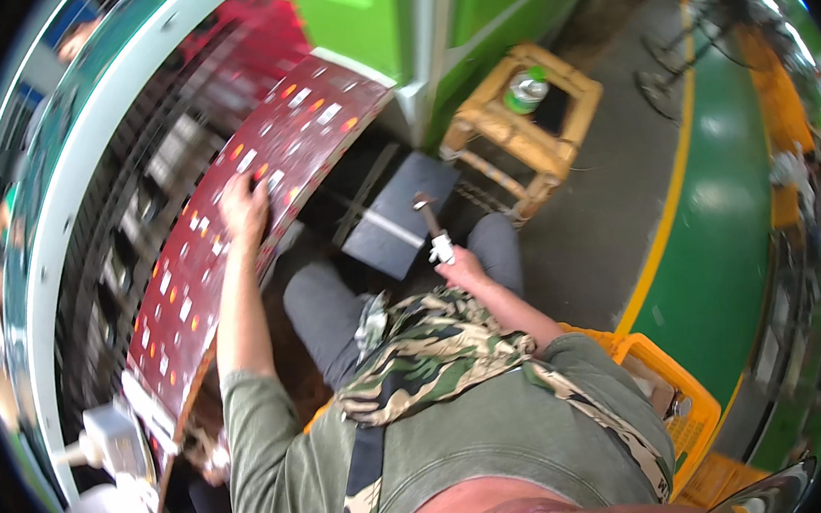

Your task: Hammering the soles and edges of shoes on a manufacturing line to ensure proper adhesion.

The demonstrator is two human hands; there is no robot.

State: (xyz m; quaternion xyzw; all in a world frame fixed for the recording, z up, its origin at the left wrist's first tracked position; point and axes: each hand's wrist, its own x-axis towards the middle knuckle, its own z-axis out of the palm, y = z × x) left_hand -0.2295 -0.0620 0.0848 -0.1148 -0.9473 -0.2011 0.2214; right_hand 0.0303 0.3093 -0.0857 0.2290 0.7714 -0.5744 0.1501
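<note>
My left hand (244,210) rests on a long dark-red board (202,244) dotted with small white and orange marks. Its fingers look a little apart on the surface, though blur hides the tips. In my right hand (463,270) is a hammer (434,224), gripped by a handle wrapped in white near my fist. The hammer's small brownish head points away from me, above a dark grey flat panel (401,214) between and beyond my knees.
Right of the panel stands a wooden stool (507,138) with a green-capped bottle (526,90) on it. A green cabinet (349,30) rises ahead. Yellow crates (697,407) sit behind my right side. A white container (116,439) is at lower left.
</note>
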